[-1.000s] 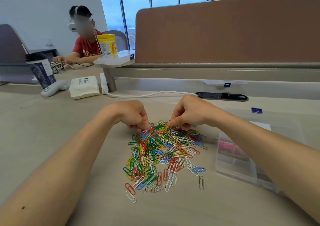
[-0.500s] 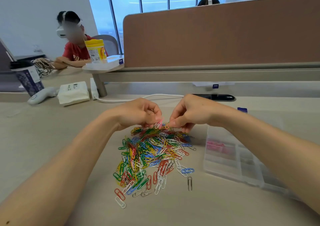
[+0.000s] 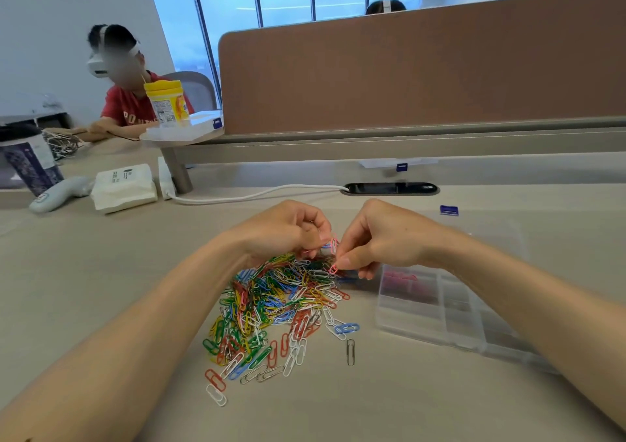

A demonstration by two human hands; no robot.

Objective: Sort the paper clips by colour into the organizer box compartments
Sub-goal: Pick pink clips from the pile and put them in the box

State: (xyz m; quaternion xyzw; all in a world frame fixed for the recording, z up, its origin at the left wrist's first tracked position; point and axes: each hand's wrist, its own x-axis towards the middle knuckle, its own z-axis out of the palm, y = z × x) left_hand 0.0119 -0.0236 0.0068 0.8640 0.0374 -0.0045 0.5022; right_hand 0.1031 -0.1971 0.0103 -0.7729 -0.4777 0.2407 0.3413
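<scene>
A heap of paper clips (image 3: 281, 306) in red, green, blue, yellow, white and silver lies on the beige desk. Above its far edge my left hand (image 3: 288, 231) pinches a pink clip (image 3: 333, 243) between curled fingers. My right hand (image 3: 379, 238), close beside it, pinches another pink clip (image 3: 333, 268) at thumb and forefinger. The clear organizer box (image 3: 440, 309) sits to the right of the heap; pink clips (image 3: 401, 277) lie in its near-left compartment. My right forearm crosses over the box's right part.
A single silver clip (image 3: 350, 352) lies apart, near the heap's right. At the back left are a tissue pack (image 3: 123, 187), a white cable (image 3: 254, 196) and a dark cup (image 3: 28, 160). A brown partition (image 3: 423, 69) closes the far side. A person sits far left.
Both hands rose from the heap's far edge and came together, each now pinching a pink clip. The view shifted a little.
</scene>
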